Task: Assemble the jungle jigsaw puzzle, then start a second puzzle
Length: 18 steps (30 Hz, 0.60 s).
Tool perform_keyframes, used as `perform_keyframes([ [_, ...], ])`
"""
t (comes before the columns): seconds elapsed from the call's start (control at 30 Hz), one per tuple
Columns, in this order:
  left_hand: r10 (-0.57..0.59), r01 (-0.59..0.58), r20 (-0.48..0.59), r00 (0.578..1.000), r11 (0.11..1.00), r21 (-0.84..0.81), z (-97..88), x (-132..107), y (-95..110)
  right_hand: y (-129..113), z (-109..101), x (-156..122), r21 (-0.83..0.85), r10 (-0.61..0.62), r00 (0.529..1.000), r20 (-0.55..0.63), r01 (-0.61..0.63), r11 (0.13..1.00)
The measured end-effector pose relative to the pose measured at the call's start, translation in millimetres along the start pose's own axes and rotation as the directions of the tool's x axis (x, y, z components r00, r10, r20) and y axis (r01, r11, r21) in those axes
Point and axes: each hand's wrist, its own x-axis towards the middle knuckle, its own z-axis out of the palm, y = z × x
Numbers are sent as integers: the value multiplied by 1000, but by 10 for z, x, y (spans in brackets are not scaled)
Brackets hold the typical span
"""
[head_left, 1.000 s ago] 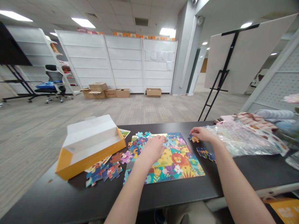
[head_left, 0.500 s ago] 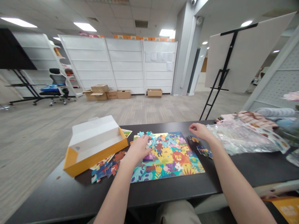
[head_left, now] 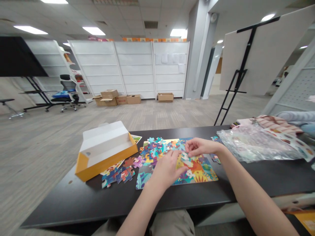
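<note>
The puzzle (head_left: pixel 201 172) in the middle of the black table (head_left: pixel 98 203) is held flat under the spread left hand (head_left: pixel 168 168), a mostly hidden piece seems pinched by the right hand (head_left: pixel 200 147), and it should be lined up, then pressed in softly.

Bare bench (head_left: pixel 246 183) was seen right of the fingers (head_left: pixel 192 147) and nearer than them. To their left, passage was blocked by loose pieces (head_left: pixel 118 173) and an open yellow box (head_left: pixel 105 154); far right, a crumpled plastic bag (head_left: pixel 256 144) was heaped.
</note>
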Motion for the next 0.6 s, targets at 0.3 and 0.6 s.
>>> perform_keyframes([
  [0.3, 154, -145, 170, 973, 987, -64, 148, -134, 1, -2, 11, -72, -271, 218, 964, 150, -172, 947],
  [0.6, 209, -206, 178, 962, 978, -36, 168, -145, 10, -13, 55, -49, -437, 311, 950, 24, -270, 858],
])
